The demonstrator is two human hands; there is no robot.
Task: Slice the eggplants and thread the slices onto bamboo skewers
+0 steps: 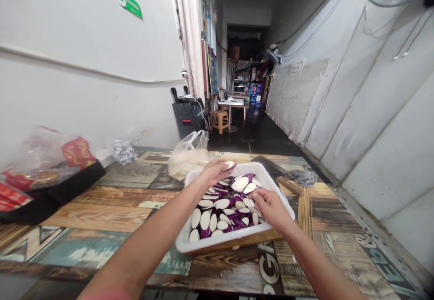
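A white plastic tub (287, 204) is filled with purple-skinned, white-fleshed eggplant slices (223, 204). Over its far left side, my left hand (217, 171) is closed on an eggplant slice (229, 166), held just above the pile. A thin line, perhaps a stick, runs from that slice down toward the right. Low over the right part of the pile, my right hand (269, 205) has its thumb and forefinger pinched together close to the slices; what they grip, if anything, is too small to make out.
The tub rests on a wooden board (239, 241) on the patterned table (115, 214). Behind it is a tied plastic bag (185, 160). Thin sticks (305, 212), a knife-like wooden handle (289, 185) and grey crumpled plastic (304, 178) lie right. A black box (64, 191) with packets stands left.
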